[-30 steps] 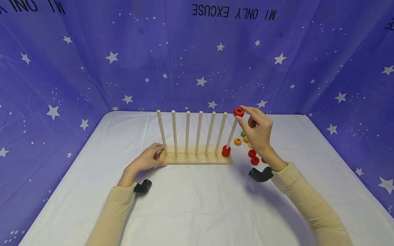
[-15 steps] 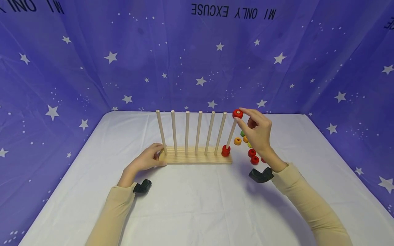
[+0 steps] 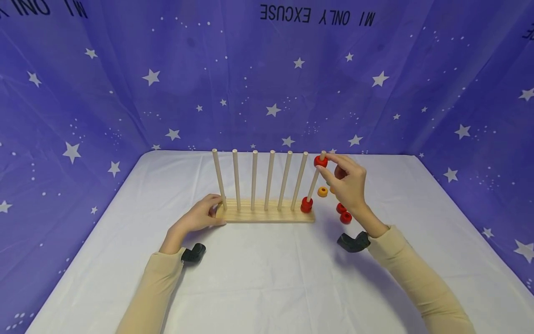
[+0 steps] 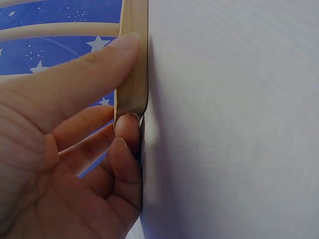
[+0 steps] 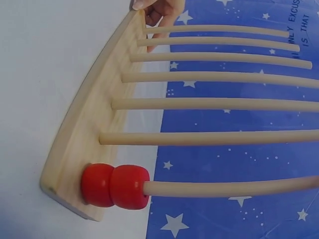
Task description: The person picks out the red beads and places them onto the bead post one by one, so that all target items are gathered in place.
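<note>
A wooden peg rack (image 3: 267, 215) with a row of upright pegs stands mid-table. My left hand (image 3: 201, 215) grips its left end, with the thumb on the front edge in the left wrist view. Between thumb and fingers, my right hand (image 3: 349, 182) pinches a red bead (image 3: 320, 161) threaded just below the tip of the rightmost peg (image 3: 314, 185). Two red beads (image 5: 115, 186) are stacked at the foot of that same peg. The other pegs carry no beads. In the right wrist view, the pinched bead and my right fingers are out of sight.
Loose beads lie on the white tablecloth (image 3: 267, 278) right of the rack: an orange bead (image 3: 322, 191), red beads (image 3: 345, 217), others partly hidden behind my right hand. A purple star-patterned curtain (image 3: 233, 93) surrounds the table. A black device (image 3: 353, 241) sits at my right wrist.
The red bead in my right hand has moved from the top of the rightmost peg down onto it, so the tip now shows through. My left hand has stayed on the rack.
</note>
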